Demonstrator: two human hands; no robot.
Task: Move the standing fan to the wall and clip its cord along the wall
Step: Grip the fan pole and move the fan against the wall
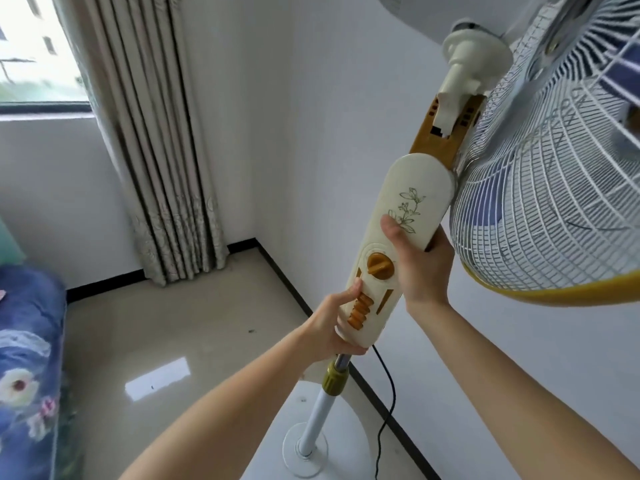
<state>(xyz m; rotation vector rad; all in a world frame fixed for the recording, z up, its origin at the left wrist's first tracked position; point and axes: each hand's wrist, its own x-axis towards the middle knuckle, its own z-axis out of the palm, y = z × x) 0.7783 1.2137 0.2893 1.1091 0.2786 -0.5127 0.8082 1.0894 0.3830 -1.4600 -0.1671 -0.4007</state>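
Note:
The standing fan [412, 216] is cream with mustard trim and leans to the right, close to the white wall [346, 133]. Its white wire cage [540, 188] fills the upper right, and its round white base [332, 424] rests on the floor by the black skirting. My left hand [336, 323] grips the bottom of the control column, thumb beside the orange buttons. My right hand [419, 261] wraps the column just above the orange dial. The black cord [388, 393] hangs from under the column and trails down along the wall.
A beige curtain [152, 150] hangs in the corner beside a window [34, 50]. A bed with a blue floral cover [27, 358] stands at the left. Glossy beige tile floor [173, 334] lies between the bed and the wall.

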